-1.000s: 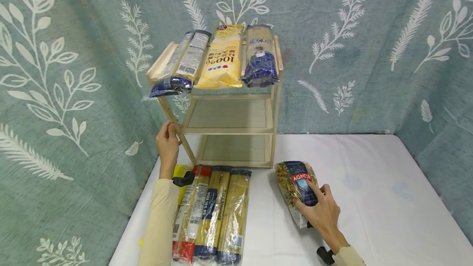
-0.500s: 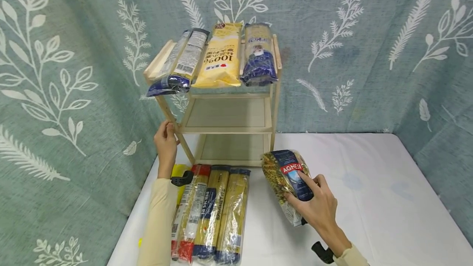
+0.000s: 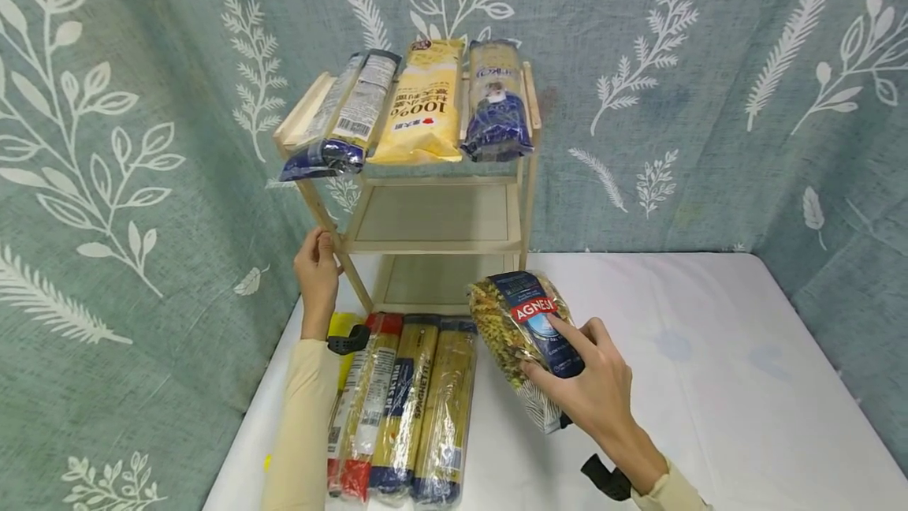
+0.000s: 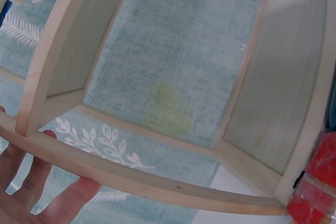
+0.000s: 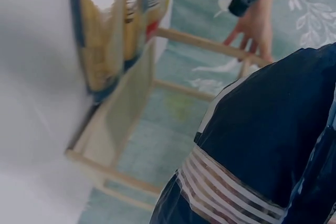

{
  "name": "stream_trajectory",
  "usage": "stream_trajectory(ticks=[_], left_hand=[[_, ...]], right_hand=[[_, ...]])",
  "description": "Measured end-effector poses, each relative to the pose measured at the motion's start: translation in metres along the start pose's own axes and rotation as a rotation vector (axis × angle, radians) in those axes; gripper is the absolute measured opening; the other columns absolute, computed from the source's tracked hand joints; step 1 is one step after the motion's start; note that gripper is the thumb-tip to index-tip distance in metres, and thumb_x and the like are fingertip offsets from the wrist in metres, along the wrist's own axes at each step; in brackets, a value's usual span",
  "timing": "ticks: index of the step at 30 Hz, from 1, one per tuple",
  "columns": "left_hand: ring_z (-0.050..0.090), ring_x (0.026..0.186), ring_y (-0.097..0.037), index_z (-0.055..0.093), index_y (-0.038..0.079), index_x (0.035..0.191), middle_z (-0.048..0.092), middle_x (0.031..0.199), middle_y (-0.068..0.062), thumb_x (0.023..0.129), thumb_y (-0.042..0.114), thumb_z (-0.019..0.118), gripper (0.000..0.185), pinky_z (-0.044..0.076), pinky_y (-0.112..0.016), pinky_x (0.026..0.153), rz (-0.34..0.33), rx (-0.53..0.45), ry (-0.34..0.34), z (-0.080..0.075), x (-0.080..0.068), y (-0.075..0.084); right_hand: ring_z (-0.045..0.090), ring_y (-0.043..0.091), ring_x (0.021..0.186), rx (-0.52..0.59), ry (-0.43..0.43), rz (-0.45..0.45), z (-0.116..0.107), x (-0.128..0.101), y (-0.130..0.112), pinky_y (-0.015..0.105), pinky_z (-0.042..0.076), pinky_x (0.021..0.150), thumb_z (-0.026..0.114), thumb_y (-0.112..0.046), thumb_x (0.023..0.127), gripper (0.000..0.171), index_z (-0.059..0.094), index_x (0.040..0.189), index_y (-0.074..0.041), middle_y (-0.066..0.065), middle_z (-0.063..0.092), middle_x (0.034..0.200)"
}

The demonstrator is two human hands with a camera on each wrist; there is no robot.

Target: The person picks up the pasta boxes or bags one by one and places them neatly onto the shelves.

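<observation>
My right hand (image 3: pixel 592 381) grips a bag of spiral pasta (image 3: pixel 521 330) with a dark blue label, lifted off the white table and tilted toward the wooden rack (image 3: pixel 440 247). In the right wrist view the bag (image 5: pixel 262 150) fills the lower right. My left hand (image 3: pixel 317 270) holds the rack's slanted front-left leg (image 4: pixel 131 174); its fingers (image 4: pixel 31 182) curl behind the bar. The rack's top shelf carries three pasta packets (image 3: pixel 418 105); its middle and bottom shelves show bare board.
Several long spaghetti packs (image 3: pixel 404 408) lie side by side on the white table (image 3: pixel 709 385) in front of the rack, by my left forearm. A green leaf-print curtain (image 3: pixel 709 101) hangs behind and on both sides.
My right hand has lifted the spiral pasta bag off the table and carried it left and up toward the rack. The left hand has stayed on the leg.
</observation>
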State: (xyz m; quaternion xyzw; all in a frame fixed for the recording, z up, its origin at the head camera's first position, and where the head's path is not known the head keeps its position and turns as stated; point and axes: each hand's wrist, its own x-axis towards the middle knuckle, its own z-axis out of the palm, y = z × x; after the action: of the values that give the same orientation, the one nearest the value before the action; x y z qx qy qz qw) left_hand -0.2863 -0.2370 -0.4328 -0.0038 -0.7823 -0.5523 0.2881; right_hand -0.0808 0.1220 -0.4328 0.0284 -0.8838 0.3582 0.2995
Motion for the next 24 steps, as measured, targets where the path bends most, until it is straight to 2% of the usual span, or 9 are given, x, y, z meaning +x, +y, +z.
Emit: stream_trajectory(ticks=[2,7,12,13,15,19,21,24], left_hand=[[0.057,0.094,-0.015,0.062,0.007,0.117,0.062,0.099,-0.007,0.099,0.04,0.041,0.043,0.057,-0.035,0.06,0.002,0.005,0.005,0.0,0.0,0.0],[0.057,0.094,-0.015,0.061,0.006,0.115,0.062,0.099,-0.008,0.099,0.041,0.041,0.043,0.055,-0.05,0.066,0.002,0.009,0.002,0.0,0.0,0.001],[0.057,0.095,-0.018,0.062,0.006,0.119,0.062,0.102,-0.011,0.1,0.038,0.042,0.042,0.056,-0.027,0.059,-0.007,0.006,0.001,0.0,0.001,0.002],[0.057,0.095,-0.018,0.062,0.006,0.119,0.062,0.102,-0.011,0.1,0.038,0.042,0.042,0.055,-0.026,0.058,-0.007,0.004,0.001,0.0,0.001,0.002],[0.057,0.095,-0.018,0.062,0.006,0.119,0.062,0.102,-0.011,0.1,0.039,0.042,0.043,0.056,-0.029,0.059,-0.006,0.007,0.002,0.001,0.002,0.002],[0.058,0.094,-0.017,0.062,0.007,0.119,0.063,0.102,-0.009,0.099,0.041,0.041,0.045,0.056,-0.044,0.063,0.001,0.028,0.004,0.001,0.002,0.001],[0.059,0.095,-0.017,0.062,0.007,0.119,0.063,0.103,-0.009,0.099,0.042,0.041,0.045,0.056,-0.044,0.063,0.001,0.033,0.007,0.001,0.002,0.001],[0.059,0.095,-0.019,0.062,0.007,0.119,0.064,0.104,-0.01,0.099,0.042,0.041,0.045,0.057,-0.036,0.059,-0.004,0.02,0.01,0.001,0.001,0.001]], right_hand=[[0.038,0.007,0.06,0.015,0.005,-0.02,-0.001,0.003,-0.006,0.024,0.036,0.045,0.088,-0.037,0.057,0.064,0.07,0.115,-0.018,0.0,0.04,0.081],[0.038,0.007,0.061,0.044,0.017,-0.057,-0.002,0.012,-0.02,0.024,0.036,0.045,0.088,-0.037,0.058,0.063,0.069,0.116,-0.018,0.0,0.039,0.081],[0.039,0.009,0.06,0.053,0.019,-0.084,-0.002,0.028,-0.036,0.026,0.035,0.045,0.086,-0.038,0.06,0.062,0.069,0.117,-0.018,0.0,0.038,0.082],[0.039,0.01,0.06,0.057,0.019,-0.088,-0.001,0.032,-0.039,0.026,0.036,0.045,0.086,-0.038,0.061,0.062,0.069,0.117,-0.018,0.0,0.039,0.082],[0.04,0.011,0.06,0.062,0.017,-0.096,0.001,0.041,-0.045,0.027,0.037,0.045,0.085,-0.038,0.062,0.062,0.069,0.117,-0.018,0.001,0.039,0.082],[0.041,0.013,0.058,0.058,0.004,-0.115,0.007,0.058,-0.054,0.027,0.036,0.045,0.083,-0.039,0.064,0.06,0.068,0.119,-0.017,0.003,0.04,0.083],[0.039,0.014,0.056,0.047,-0.004,-0.128,0.012,0.067,-0.059,0.028,0.033,0.043,0.082,-0.04,0.066,0.059,0.068,0.119,-0.017,0.004,0.041,0.084],[0.037,0.015,0.055,0.031,-0.016,-0.146,0.019,0.08,-0.066,0.028,0.029,0.041,0.079,-0.042,0.069,0.058,0.066,0.121,-0.018,0.005,0.044,0.086]])
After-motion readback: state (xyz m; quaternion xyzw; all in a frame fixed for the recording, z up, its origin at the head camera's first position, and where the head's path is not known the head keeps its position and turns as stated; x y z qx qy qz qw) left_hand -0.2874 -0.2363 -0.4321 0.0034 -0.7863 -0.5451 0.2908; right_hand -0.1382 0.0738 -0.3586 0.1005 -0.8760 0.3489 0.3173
